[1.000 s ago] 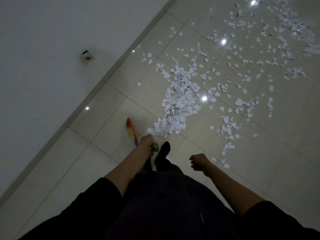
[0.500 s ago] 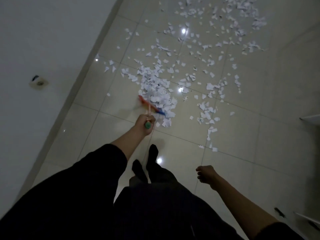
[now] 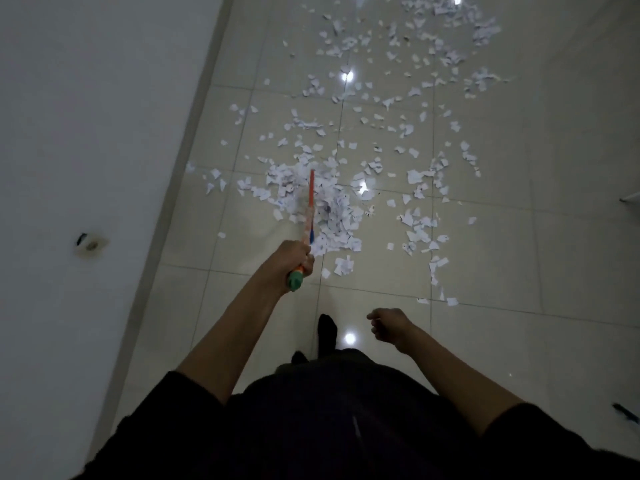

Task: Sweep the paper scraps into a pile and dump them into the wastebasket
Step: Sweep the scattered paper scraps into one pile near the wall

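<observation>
Left hand (image 3: 294, 255) grips the broom (image 3: 309, 209) near its green handle end. Long axis runs almost straight away from the person, far red end over the densest heap of paper scraps (image 3: 323, 202) on the tiled floor (image 3: 485, 265). Right hand (image 3: 389, 325) hangs free, fingers loosely curled, holding nothing.

Pretty dim room, floor (image 3: 485, 341) is big glossy pale tiles with thin grout lines, and you can see small bright ceiling-light reflections (image 3: 349, 338) dotted near and far. Plain white wall (image 3: 86, 116) runs along the left with a pale baseboard (image 3: 180, 188) at the bottom, plus a small round fitting (image 3: 90, 242) stuck on it down low.
</observation>
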### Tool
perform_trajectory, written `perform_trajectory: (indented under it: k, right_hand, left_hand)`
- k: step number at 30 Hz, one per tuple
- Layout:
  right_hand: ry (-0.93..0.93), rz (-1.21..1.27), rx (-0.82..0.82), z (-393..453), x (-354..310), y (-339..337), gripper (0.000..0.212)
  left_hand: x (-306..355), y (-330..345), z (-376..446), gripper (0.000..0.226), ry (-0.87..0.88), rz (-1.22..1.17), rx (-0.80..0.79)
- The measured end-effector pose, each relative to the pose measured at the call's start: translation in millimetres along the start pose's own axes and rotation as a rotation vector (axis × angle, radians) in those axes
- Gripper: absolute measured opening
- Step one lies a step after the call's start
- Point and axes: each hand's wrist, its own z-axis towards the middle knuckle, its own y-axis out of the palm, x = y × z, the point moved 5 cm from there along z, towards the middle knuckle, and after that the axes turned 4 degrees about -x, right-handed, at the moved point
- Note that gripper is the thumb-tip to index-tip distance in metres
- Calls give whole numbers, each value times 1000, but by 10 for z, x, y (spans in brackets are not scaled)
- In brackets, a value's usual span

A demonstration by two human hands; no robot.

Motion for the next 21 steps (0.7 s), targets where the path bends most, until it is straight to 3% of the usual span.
perform_trajectory:
  k: [3,6,14,18,21]
  right_hand:
    - [-33,9,-46,13,-341,215,17]
    - [-59,17,-69,54,-645,343,23]
    - [101,287,-362,183,-959,677,69]
    - [99,483,-388,167,-1052,809,64]
    - [34,779,-317,165,-1238,976,41]
  left_hand:
    - [38,-13,-72,18,-87,126,-24]
    - [69,36,-24,17,-152,425,-18]
    - [28,353,557,16,-200,1001,-198]
    - [184,524,732,10,-199,1356,-354]
    - [387,615,824,8,-224,1514,-469]
